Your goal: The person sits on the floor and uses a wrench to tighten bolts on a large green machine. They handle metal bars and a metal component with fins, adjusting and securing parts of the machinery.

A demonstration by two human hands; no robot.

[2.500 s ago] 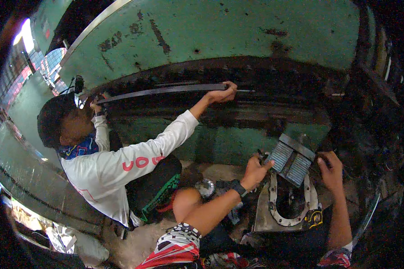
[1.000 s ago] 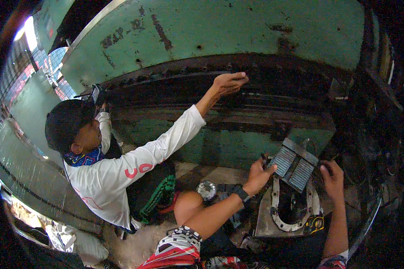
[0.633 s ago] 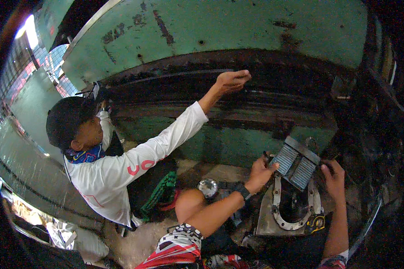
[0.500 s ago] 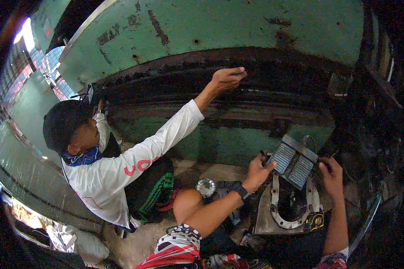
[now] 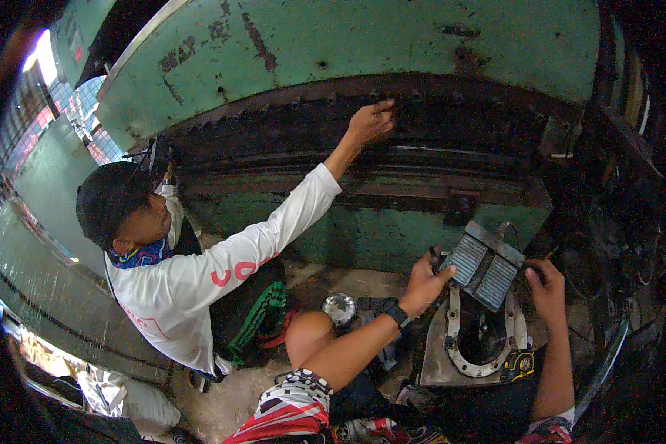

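Observation:
A ribbed metal plate [image 5: 483, 265] with two grooved panels and a thick bar along its top is held up, tilted, in front of me. My left hand [image 5: 423, 286], with a dark watch on its wrist, grips its left edge, thumb on the front. At the plate's right edge my right hand [image 5: 546, 287] has its fingers curled against the upper corner; part of its grip is hidden. Below the plate sits a metal housing [image 5: 436, 362] with a U-shaped flange [image 5: 455, 348] full of bolt holes. A yellow and black tape measure [image 5: 522, 364] rests on its right front.
To my left a crouching person in a white long-sleeved shirt [image 5: 177, 288] reaches an arm across to a large green machine [image 5: 392, 44]. That person's hand [image 5: 372, 122] is at its dark slot. A shiny round dome [image 5: 339, 308] stands on the floor beside my knee [image 5: 308, 339].
The other person's outstretched hand has shifted slightly left and up along the machine's dark slot, and the head has moved a little right. My hands and the ribbed plate have barely moved.

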